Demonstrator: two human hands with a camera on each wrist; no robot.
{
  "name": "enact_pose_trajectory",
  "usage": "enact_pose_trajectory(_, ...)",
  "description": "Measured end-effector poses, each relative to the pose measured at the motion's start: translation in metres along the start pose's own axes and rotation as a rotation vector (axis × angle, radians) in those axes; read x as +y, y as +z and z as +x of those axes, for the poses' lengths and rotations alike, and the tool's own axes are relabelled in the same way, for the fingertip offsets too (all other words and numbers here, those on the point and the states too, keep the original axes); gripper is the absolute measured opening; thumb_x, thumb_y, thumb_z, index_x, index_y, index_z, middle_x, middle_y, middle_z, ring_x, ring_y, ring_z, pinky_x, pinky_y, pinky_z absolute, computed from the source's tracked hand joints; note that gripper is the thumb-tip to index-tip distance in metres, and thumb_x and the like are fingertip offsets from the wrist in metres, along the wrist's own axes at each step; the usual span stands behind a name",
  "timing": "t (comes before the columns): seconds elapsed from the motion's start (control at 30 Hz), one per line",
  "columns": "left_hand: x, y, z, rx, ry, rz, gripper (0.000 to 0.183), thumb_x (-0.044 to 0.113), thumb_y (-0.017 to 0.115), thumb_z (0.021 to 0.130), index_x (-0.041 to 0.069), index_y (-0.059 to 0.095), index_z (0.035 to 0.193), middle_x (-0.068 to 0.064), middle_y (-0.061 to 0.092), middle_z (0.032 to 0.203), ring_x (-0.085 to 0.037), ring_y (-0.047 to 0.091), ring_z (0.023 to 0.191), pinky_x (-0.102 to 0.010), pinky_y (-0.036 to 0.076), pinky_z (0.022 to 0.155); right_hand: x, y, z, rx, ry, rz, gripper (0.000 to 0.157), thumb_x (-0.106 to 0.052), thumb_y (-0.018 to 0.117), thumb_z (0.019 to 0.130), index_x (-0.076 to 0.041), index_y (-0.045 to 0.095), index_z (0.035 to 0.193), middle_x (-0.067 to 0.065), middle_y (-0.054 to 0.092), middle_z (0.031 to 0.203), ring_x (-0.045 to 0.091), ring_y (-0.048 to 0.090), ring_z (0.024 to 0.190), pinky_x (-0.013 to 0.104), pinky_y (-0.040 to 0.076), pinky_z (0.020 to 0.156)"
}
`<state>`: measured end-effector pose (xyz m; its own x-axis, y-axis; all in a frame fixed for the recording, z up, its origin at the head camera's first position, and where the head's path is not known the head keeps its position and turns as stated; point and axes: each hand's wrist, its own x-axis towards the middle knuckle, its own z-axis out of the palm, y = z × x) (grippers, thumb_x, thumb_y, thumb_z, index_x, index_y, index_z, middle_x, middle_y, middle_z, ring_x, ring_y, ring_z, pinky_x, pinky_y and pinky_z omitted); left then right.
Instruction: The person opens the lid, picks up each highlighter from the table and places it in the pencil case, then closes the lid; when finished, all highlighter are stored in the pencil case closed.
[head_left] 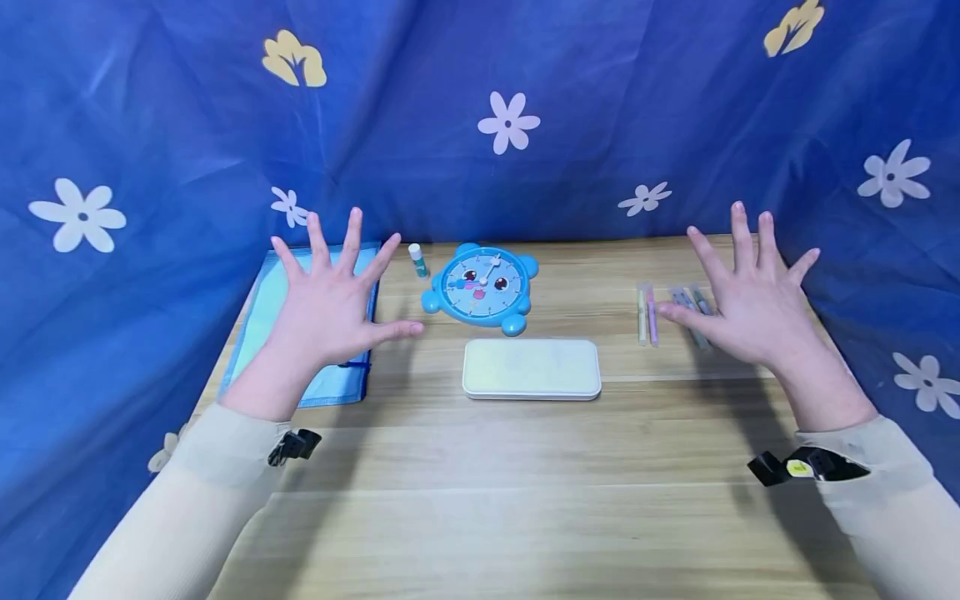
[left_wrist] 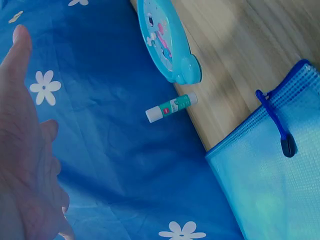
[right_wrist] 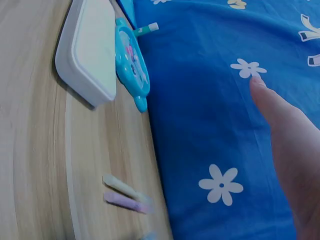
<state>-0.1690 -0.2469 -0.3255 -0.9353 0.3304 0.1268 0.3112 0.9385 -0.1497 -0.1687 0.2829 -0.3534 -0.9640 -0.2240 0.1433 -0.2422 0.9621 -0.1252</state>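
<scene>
My left hand [head_left: 327, 304] is spread wide above a light blue mesh zipper pouch [head_left: 258, 333], holding nothing. On the right, my right hand [head_left: 757, 304] is likewise spread in the air, its thumb over several slim pens or markers [head_left: 652, 321], which it partly hides. Between the hands lie a blue toy clock [head_left: 480, 287] with a cartoon face and a white pencil case [head_left: 531, 368], lid closed. A small glue stick [left_wrist: 171, 107] with a white cap stands left of the clock. The pouch's dark zipper pull [left_wrist: 286, 142] shows in the left wrist view.
The objects rest on a light wooden table [head_left: 465, 500]. A blue cloth [head_left: 420, 125] with white flowers hangs behind the table and along both sides. Black wrist cameras [head_left: 294, 447] are strapped over both pale sleeves.
</scene>
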Motion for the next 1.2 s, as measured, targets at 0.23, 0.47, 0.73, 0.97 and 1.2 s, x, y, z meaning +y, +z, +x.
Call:
enact_pose_trajectory(0.23, 0.010, -0.001, 0.001, -0.003, 0.016, -0.026, 0.122, 0.102, 0.043, 0.075, 0.034, 0.013, 0.172, -0.010, -0.020, 0.175, -0.055, -0.026, 0.150, -0.083, -0.024, 0.103, -0.017, 0.002, -0.002, 0.020, -0.050, 0.021, 0.108, -0.081, 0.058, 0.091, -0.028, 0.012, 0.172, 0.009, -0.026, 0.173, 0.039, -0.029, 0.154, 0.085, -0.022, 0.101)
enact_pose_trajectory(0.47, 0.023, 0.000, -0.002, -0.008, 0.066, -0.110, 0.118, 0.100, 0.043, 0.079, 0.029, 0.023, 0.171, -0.008, 0.002, 0.178, -0.048, -0.002, 0.159, -0.084, -0.007, 0.112, -0.038, 0.005, -0.002, 0.058, -0.126, 0.050, 0.110, -0.079, 0.066, 0.087, -0.027, 0.020, 0.172, 0.011, -0.016, 0.176, 0.041, -0.011, 0.160, 0.090, -0.002, 0.108)
enact_pose_trajectory(0.73, 0.042, 0.004, -0.010, -0.005, 0.113, -0.331, 0.103, 0.087, 0.060, 0.085, 0.015, 0.052, 0.159, -0.010, 0.048, 0.162, -0.037, 0.050, 0.144, -0.070, 0.032, 0.117, -0.058, 0.014, -0.006, 0.133, -0.266, 0.210, 0.104, -0.067, 0.079, 0.082, -0.017, 0.040, 0.164, 0.011, 0.014, 0.176, 0.042, 0.023, 0.156, 0.077, 0.025, 0.115)
enact_pose_trajectory(0.97, 0.053, 0.015, -0.014, 0.051, 0.076, -0.764, 0.089, 0.054, 0.087, 0.085, 0.011, 0.052, 0.155, -0.005, 0.064, 0.146, -0.025, 0.065, 0.128, -0.049, 0.050, 0.110, -0.070, 0.021, -0.005, 0.086, -0.331, 0.512, 0.087, -0.042, 0.088, 0.086, -0.018, 0.048, 0.160, 0.005, 0.044, 0.163, 0.032, 0.039, 0.150, 0.067, 0.034, 0.115)
enact_pose_trajectory(1.2, 0.059, 0.039, -0.014, -0.077, 0.132, -0.923, 0.093, 0.046, 0.092, 0.082, 0.011, 0.049, 0.157, -0.009, 0.057, 0.154, -0.028, 0.054, 0.139, -0.047, 0.045, 0.115, -0.078, 0.030, -0.006, -0.044, -0.331, 0.680, 0.081, -0.033, 0.087, 0.091, -0.019, 0.048, 0.159, 0.004, 0.050, 0.158, 0.028, 0.048, 0.142, 0.060, 0.039, 0.115)
